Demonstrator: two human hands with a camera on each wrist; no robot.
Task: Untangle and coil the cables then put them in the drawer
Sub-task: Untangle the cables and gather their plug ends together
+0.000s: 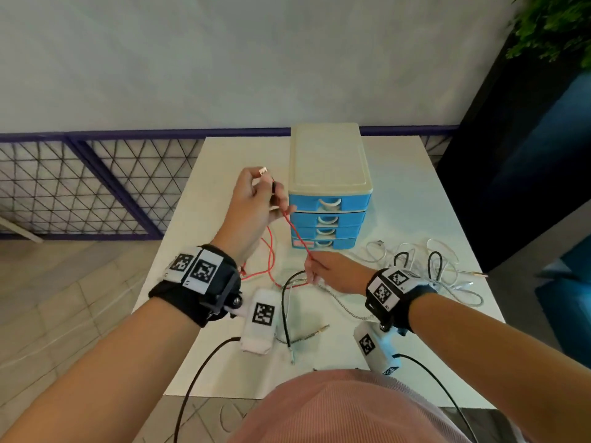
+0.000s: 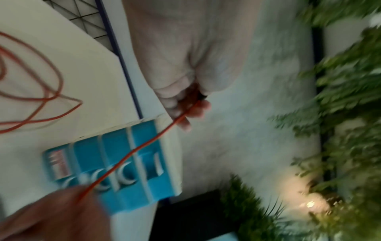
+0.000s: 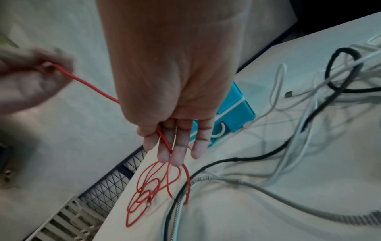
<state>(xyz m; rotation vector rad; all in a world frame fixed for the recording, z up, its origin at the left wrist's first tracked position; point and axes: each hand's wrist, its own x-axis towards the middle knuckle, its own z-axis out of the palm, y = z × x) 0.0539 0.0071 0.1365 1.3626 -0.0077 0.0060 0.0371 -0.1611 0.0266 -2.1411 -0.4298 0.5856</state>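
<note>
A thin red cable (image 1: 295, 233) stretches taut between my two hands in front of the blue drawer unit (image 1: 329, 215). My left hand (image 1: 271, 193) is raised beside the unit's cream top, its fingers curled round the cable's plug end (image 1: 263, 170). My right hand (image 1: 311, 266) is lower, near the table, and pinches the red cable (image 3: 164, 141) between thumb and fingers (image 3: 164, 153). The rest of the cable lies in tangled red loops (image 3: 153, 187) on the table. In the left wrist view the left hand (image 2: 191, 106) grips the red cable (image 2: 132, 153) above the drawer unit (image 2: 115, 164). All drawers look closed.
A tangle of white and black cables (image 1: 431, 266) lies right of the drawer unit on the white table (image 1: 415, 193). A black cable (image 1: 284, 302) and a braided grey one (image 1: 339, 298) cross the table's middle. A mesh railing (image 1: 96, 187) runs beyond the table's left edge.
</note>
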